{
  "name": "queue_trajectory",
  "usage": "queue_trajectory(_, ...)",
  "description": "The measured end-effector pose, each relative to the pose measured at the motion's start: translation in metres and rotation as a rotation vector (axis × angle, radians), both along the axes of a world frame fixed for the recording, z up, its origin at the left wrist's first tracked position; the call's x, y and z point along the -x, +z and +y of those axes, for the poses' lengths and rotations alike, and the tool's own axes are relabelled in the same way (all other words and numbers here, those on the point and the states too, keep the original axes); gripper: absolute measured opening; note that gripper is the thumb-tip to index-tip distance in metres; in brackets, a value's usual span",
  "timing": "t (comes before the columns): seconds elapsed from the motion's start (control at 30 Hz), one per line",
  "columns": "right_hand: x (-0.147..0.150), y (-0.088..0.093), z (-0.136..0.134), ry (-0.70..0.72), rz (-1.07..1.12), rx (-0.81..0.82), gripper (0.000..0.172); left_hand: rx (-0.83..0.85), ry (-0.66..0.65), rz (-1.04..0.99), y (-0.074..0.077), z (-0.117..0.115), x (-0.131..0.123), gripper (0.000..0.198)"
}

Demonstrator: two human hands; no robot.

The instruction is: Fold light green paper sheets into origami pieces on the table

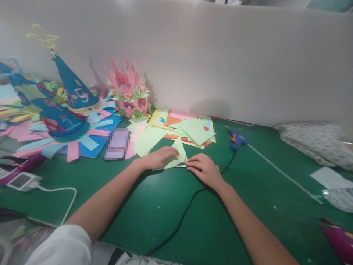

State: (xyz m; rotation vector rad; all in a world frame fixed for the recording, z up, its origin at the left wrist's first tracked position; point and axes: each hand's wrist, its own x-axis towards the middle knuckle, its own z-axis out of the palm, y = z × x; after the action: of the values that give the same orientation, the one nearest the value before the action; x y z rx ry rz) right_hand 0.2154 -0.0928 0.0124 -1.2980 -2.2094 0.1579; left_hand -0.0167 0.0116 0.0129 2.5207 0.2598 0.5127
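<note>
A light green sheet of paper (179,152), partly folded, lies on the green table (171,206). My left hand (160,157) rests flat on its left part, fingers pressed down on the paper. My right hand (204,168) lies at the paper's right corner, fingers curled and pressing on its edge. A thin dark object shows between the two hands; I cannot make out what it is.
A stack of coloured papers (187,127) lies behind the hands. A blue glue gun (235,139) lies right, with its black cord (179,221) running toward me. Paper flowers (129,92), blue party hats (74,86), a phone (117,144), a white charger (24,181) stand left.
</note>
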Motion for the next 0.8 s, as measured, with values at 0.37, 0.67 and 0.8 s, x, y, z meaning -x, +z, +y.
queue_trajectory(0.37,-0.0029,-0.0004,-0.0016,0.057,-0.035,-0.021,0.018,-0.016,-0.022,-0.011,-0.0008,0.0017,0.0006,0.045)
queue_trajectory(0.67,0.0013,-0.0035,-0.0006,0.062,-0.041,-0.043,0.02,0.005,-0.018,-0.003,-0.0007,0.0029,0.0001,0.046)
queue_trajectory(0.8,0.0044,-0.0024,-0.0008,0.07,-0.034,-0.026,0.019,0.003,-0.018,0.003,-0.0025,0.0037,0.0,0.046)
